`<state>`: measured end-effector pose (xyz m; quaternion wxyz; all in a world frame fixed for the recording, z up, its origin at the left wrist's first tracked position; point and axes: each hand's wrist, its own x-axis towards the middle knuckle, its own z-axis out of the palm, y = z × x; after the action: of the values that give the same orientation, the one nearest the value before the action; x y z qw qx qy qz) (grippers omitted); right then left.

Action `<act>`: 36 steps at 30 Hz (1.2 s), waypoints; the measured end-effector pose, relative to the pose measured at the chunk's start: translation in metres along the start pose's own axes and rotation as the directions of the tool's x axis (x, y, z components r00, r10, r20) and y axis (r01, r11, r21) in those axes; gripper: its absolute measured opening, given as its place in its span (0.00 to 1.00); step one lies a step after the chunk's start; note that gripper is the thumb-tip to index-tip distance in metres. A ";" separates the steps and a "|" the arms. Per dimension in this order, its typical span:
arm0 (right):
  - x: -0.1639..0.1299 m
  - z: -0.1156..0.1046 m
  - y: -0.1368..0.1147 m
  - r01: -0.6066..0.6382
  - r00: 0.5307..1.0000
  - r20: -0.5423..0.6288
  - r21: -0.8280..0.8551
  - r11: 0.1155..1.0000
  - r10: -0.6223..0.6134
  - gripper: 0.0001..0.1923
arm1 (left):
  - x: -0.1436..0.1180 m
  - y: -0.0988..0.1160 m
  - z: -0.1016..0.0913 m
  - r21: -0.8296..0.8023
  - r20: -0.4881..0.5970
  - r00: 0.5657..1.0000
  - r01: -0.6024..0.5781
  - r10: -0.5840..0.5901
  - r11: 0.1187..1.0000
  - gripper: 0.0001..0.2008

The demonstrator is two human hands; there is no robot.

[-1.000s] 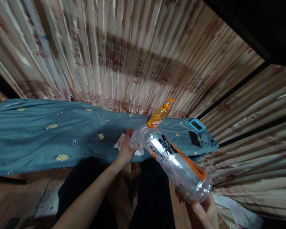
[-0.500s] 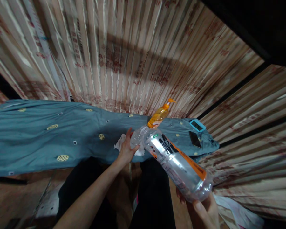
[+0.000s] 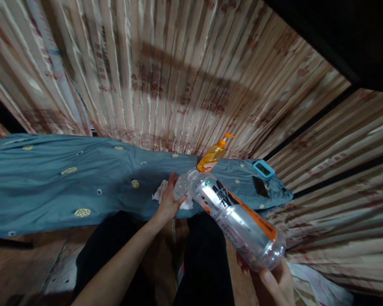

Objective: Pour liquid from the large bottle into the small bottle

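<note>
A large clear plastic bottle [image 3: 238,221] with a silver, black and orange label is held tilted across my lap. My left hand [image 3: 170,200] is closed round its neck end, where a bit of red shows by the fingers. Under the base, my right hand [image 3: 271,280] grips the bottom of the bottle. Crumpled white tissue [image 3: 187,202] lies on the cloth behind my left hand, partly covered by it. Just beyond the bottle's shoulder stands an orange pump bottle [image 3: 212,157] of amber liquid.
A narrow surface draped in teal patterned cloth [image 3: 111,182] runs across in front of my knees. On its right end lie a blue-framed device [image 3: 263,168] and a dark phone [image 3: 261,187]. Behind hangs a pleated curtain [image 3: 178,76]; black bars [image 3: 312,119] cross at the right.
The view has shifted very slightly. Both hands keep their hold on the plastic bottle, which stays in nearly the same place.
</note>
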<state>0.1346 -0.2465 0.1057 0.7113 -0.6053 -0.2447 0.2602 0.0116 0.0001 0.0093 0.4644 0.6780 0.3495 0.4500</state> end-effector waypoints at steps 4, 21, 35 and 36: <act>0.002 -0.004 0.003 0.004 0.999 -0.038 -0.014 1.000 -0.005 0.39 | 0.001 0.001 0.001 0.005 -0.003 1.000 0.009 -0.009 1.000 0.45; 0.010 -0.011 0.002 0.063 0.998 0.021 -0.034 0.997 -0.062 0.32 | 0.000 0.003 0.002 0.016 0.000 1.000 -0.002 0.002 1.000 0.45; 0.010 -0.006 0.003 0.060 0.998 0.001 -0.017 0.998 -0.060 0.33 | 0.001 -0.001 0.003 0.005 -0.019 1.000 -0.006 0.006 1.000 0.45; 0.010 -0.006 0.003 0.056 0.998 0.005 -0.015 0.998 -0.056 0.33 | 0.001 -0.001 0.003 0.005 -0.023 1.000 -0.003 0.004 1.000 0.45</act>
<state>0.1455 -0.2436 0.1023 0.7133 -0.6029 -0.2650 0.2397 0.0144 0.0006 0.0081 0.4578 0.6745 0.3548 0.4578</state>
